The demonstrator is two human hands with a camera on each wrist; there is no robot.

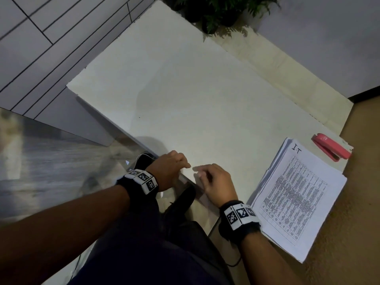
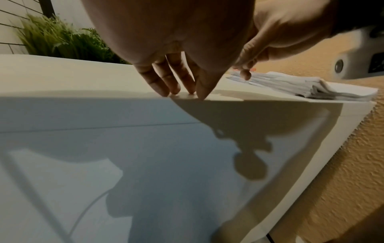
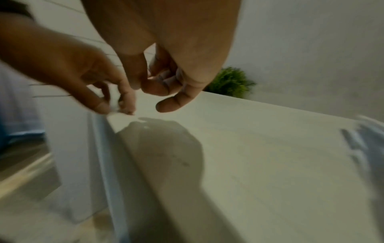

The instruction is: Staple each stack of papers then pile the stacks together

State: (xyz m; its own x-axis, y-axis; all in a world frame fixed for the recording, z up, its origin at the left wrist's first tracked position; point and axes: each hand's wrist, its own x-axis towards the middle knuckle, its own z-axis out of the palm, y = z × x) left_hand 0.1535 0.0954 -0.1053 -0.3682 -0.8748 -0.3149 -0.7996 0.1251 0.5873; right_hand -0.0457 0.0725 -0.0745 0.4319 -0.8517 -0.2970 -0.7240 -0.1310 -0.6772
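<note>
A thick pile of printed papers [image 1: 298, 198] lies on the right end of the white table [image 1: 195, 89], its top sheet a dense table of text. Just beyond it, a red stapler [image 1: 331, 147] sits at the table's right edge. My left hand [image 1: 184, 164] is at the table's near edge, its fingertips [image 2: 176, 89] resting on the surface and holding nothing. My right hand [image 1: 200, 172] hovers close beside it, left of the papers, with fingers [image 3: 170, 88] loosely curled and empty. The pile also shows in the left wrist view as papers [image 2: 290, 85].
A potted fern [image 1: 216, 11] stands at the table's far corner. A glossy surface [image 1: 41, 161] lies to the left, below the table's edge. Brown carpet [image 1: 359, 182] runs along the right side. A tiled wall is at the far left.
</note>
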